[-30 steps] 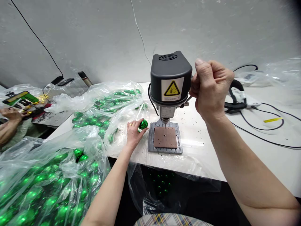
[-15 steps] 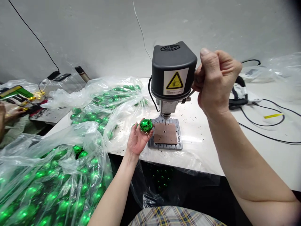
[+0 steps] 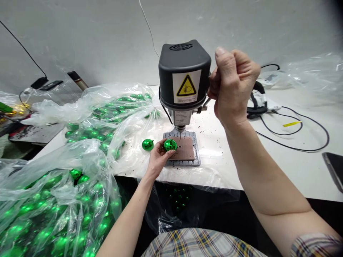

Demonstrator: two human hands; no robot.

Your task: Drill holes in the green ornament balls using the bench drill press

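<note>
My left hand (image 3: 158,157) pinches a shiny green ball ornament (image 3: 170,144) between thumb and fingers. The ornament is over the left part of a brown board (image 3: 187,151), just left of the board's small hole. Above that hole points the bit of a small black drill press (image 3: 184,75) with a yellow warning label. My right hand (image 3: 235,85) is closed around the press's feed lever, whose grip the fingers mostly hide. Another green ornament (image 3: 147,144) lies on the white table, left of my left hand.
Clear plastic bags (image 3: 80,192) full of green ornaments spread over the left side. A headset with a black strap (image 3: 258,101) and a looped cable (image 3: 325,137) lie right of the press. At the right edge is a dark phone-like device (image 3: 333,167). Dark shavings dot the table.
My left hand has moved the ornament rightward from beside the board to over it. A second ornament now shows on the table to its left. The whole view has shifted; my right hand stays on the lever.
</note>
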